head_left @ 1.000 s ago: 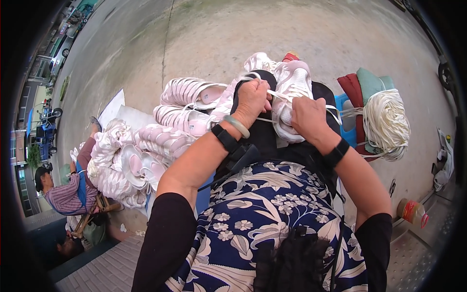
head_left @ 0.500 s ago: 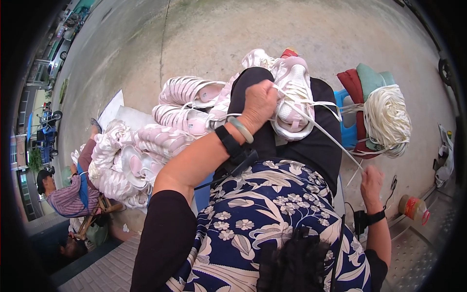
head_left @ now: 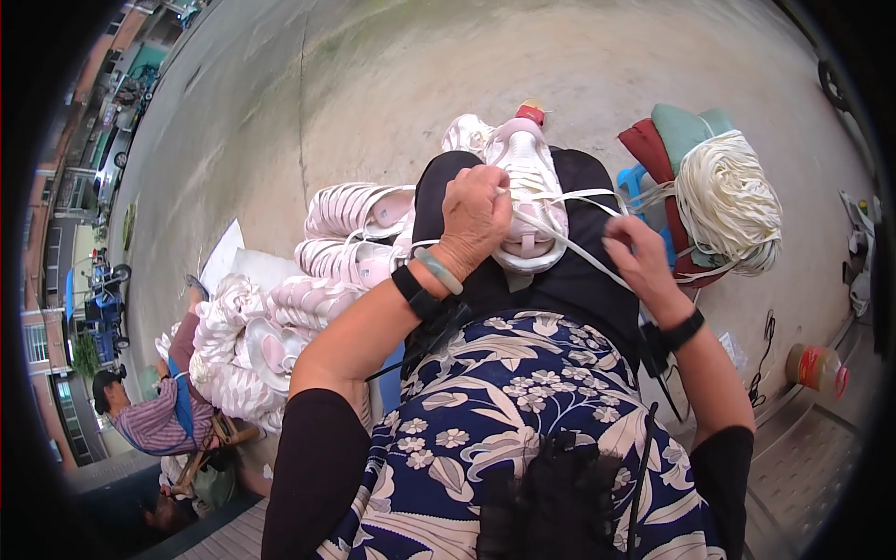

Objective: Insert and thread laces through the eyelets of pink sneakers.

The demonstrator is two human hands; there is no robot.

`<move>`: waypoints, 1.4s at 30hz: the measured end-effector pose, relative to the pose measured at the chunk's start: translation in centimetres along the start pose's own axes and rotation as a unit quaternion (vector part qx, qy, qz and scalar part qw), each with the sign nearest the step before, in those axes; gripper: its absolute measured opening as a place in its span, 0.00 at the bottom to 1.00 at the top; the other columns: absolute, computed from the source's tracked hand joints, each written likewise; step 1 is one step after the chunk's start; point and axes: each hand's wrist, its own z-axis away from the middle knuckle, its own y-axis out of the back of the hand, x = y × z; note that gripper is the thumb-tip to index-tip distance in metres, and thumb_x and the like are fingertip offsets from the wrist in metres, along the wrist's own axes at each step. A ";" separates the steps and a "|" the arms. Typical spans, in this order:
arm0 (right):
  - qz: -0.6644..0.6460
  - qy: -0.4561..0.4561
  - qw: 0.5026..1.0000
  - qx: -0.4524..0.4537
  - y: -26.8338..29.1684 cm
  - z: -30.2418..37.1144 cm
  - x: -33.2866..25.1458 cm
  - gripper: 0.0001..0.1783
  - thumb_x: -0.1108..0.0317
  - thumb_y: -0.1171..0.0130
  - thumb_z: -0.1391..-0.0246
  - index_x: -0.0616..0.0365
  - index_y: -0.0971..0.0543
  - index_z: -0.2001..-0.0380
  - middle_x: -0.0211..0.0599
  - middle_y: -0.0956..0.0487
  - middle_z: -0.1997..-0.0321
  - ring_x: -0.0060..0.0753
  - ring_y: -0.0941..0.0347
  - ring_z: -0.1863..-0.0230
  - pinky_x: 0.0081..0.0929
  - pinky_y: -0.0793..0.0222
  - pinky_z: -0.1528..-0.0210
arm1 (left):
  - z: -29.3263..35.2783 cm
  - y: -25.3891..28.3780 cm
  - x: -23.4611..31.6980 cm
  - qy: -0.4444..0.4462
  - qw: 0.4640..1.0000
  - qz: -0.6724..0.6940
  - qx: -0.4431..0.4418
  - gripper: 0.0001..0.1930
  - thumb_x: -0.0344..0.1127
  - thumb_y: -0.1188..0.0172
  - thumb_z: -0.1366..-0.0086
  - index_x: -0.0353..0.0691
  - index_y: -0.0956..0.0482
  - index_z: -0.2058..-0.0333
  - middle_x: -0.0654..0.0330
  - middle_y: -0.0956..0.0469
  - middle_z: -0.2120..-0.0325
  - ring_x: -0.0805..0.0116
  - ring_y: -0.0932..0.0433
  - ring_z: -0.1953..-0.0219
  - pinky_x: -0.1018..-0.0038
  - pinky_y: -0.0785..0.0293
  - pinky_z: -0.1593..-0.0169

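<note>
On my lap lies a pale pink and white sneaker [head_left: 534,219], its toe pointing at me and its tongue away. White laces cross its front. My left hand [head_left: 478,213] is closed at the shoe's left side, pinching a lace by the eyelets. My right hand [head_left: 644,261] hovers right of the shoe over my thigh, fingers bent and thumb apart, with no lace visible at the fingertips. One white shoelace [head_left: 581,252] slants from the shoe down toward that hand and passes out of sight near it. Another strand loops rightward across my knee.
Pink and white shoe uppers [head_left: 359,210] are piled to my left. At right, a thick bundle of white laces [head_left: 733,201] hangs by red and green cloth on a blue stool [head_left: 644,191]. A bottle [head_left: 814,369] lies far right. Another person [head_left: 154,411] sits at far left.
My right hand has come in from the far lower right toward the shoe, and the lace it was pulling has gone slacker. My left hand stays at the shoe's left side.
</note>
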 end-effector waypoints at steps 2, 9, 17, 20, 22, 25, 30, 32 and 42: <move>-0.028 0.005 0.999 -0.016 -2.3 -2.2 -0.9 0.07 0.75 0.47 0.54 0.60 0.28 0.69 0.37 0.29 0.78 0.30 0.32 0.76 0.26 0.36 0.72 | 0.0 -0.3 0.8 -0.054 0.998 -0.015 -0.010 0.06 0.28 0.45 0.53 0.39 0.26 0.73 0.59 0.26 0.70 0.59 0.29 0.63 0.67 0.36 0.60; 0.098 0.012 0.995 -0.014 -5.9 -5.1 -2.1 0.13 0.67 0.45 0.58 0.60 0.28 0.66 0.45 0.27 0.74 0.45 0.28 0.71 0.35 0.33 0.68 | -0.3 -2.4 1.8 -0.103 0.993 -0.048 -0.038 0.04 0.32 0.44 0.52 0.41 0.23 0.76 0.60 0.25 0.65 0.58 0.31 0.57 0.64 0.41 0.53; 0.159 -0.010 0.986 -0.038 -5.4 -4.5 -1.7 0.12 0.65 0.45 0.58 0.60 0.28 0.70 0.48 0.26 0.71 0.49 0.28 0.68 0.39 0.33 0.65 | -1.0 -2.8 1.7 -0.106 0.985 -0.092 -0.103 0.06 0.35 0.43 0.54 0.40 0.22 0.77 0.59 0.26 0.61 0.57 0.33 0.55 0.61 0.44 0.50; 0.096 -0.026 0.995 -0.029 -5.4 -4.7 -1.2 0.11 0.65 0.45 0.58 0.61 0.26 0.71 0.47 0.26 0.72 0.49 0.28 0.68 0.39 0.33 0.66 | -1.1 -3.0 2.1 -0.104 0.984 -0.100 -0.107 0.07 0.36 0.42 0.55 0.41 0.22 0.78 0.58 0.27 0.60 0.58 0.33 0.55 0.60 0.45 0.50; 0.076 -0.015 0.997 -0.025 -5.5 -4.7 -0.9 0.11 0.65 0.45 0.58 0.60 0.25 0.71 0.46 0.26 0.72 0.48 0.28 0.69 0.37 0.33 0.66 | -1.2 -3.1 2.4 -0.116 0.981 -0.121 -0.101 0.06 0.36 0.42 0.55 0.41 0.22 0.78 0.58 0.27 0.60 0.58 0.33 0.55 0.59 0.45 0.50; 0.018 -0.043 0.999 -0.022 -5.3 -4.6 -0.6 0.12 0.66 0.45 0.58 0.60 0.24 0.70 0.44 0.26 0.72 0.44 0.28 0.69 0.34 0.33 0.65 | -1.6 -3.1 2.6 -0.157 0.968 -0.164 -0.103 0.06 0.36 0.42 0.55 0.42 0.22 0.78 0.58 0.27 0.60 0.58 0.33 0.54 0.57 0.47 0.48; -0.031 -0.124 0.991 -0.045 -5.1 -4.5 -0.2 0.12 0.67 0.45 0.58 0.60 0.24 0.68 0.42 0.25 0.72 0.38 0.27 0.71 0.30 0.32 0.66 | -2.6 -2.9 2.5 -0.231 0.943 -0.180 -0.158 0.06 0.35 0.44 0.55 0.42 0.22 0.78 0.60 0.28 0.58 0.56 0.34 0.52 0.54 0.50 0.45; -0.003 -0.043 0.999 -0.017 -5.2 -4.5 -0.1 0.13 0.67 0.44 0.58 0.60 0.24 0.67 0.41 0.26 0.74 0.36 0.27 0.73 0.29 0.32 0.68 | -3.0 -3.0 2.6 -0.264 0.934 -0.182 -0.158 0.06 0.35 0.45 0.54 0.42 0.22 0.79 0.60 0.29 0.55 0.55 0.35 0.50 0.53 0.52 0.43; -0.028 -0.064 0.997 -0.018 -4.8 -3.7 -0.1 0.15 0.67 0.43 0.58 0.59 0.23 0.64 0.35 0.27 0.73 0.27 0.29 0.76 0.24 0.33 0.70 | 1.4 5.6 -0.5 -0.216 0.962 -0.131 -0.102 0.04 0.29 0.47 0.60 0.37 0.31 0.84 0.53 0.29 0.56 0.51 0.35 0.50 0.51 0.46 0.46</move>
